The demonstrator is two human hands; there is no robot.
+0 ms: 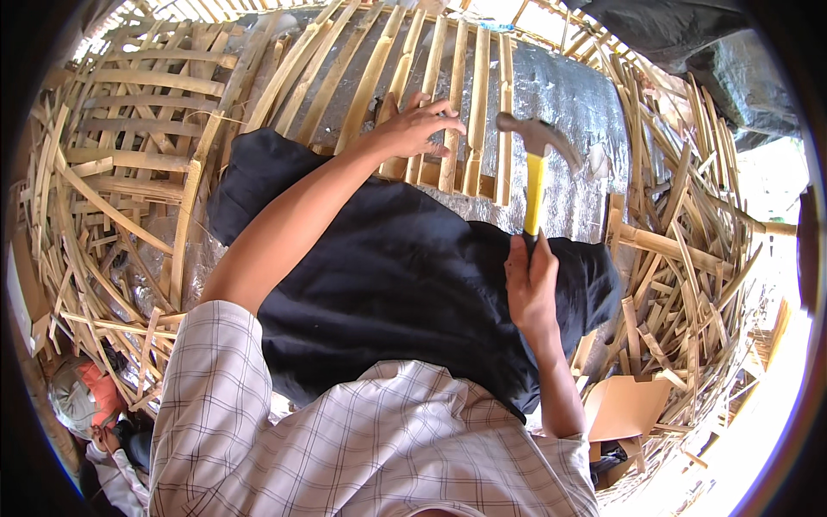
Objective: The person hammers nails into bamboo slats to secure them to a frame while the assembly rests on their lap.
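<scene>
Claw hammer: the claw hammer stands right of centre in the upper half of the frame, its metal head slightly blurred above the silvery foil sheet.
Hammer axis: the yellow shaft runs nearly upright in the frame, head uppermost; the striking face points left, and the claw curves away to the right and down.
Hammer handling: likely stiff and head-heavy, best held low on the dark grip, well away from the metal.
Right hand: the right hand is wrapped around that grip, thumb lying along it, in front of the black cloth.
Left hand: the left hand is over the slats at upper centre, fingers parted and bent; whether it touches them or pinches something small cannot be told.
Bamboo slats: the bamboo slats lie side by side at upper centre, gaps between them.
Slat axis: they run from the top of the frame downward, the right-hand ones near upright, the left-hand ones leaning with upper ends to the right.
Slat handling: probably light, springy and prone to splinter; the flat faces look the safer hold.
</scene>
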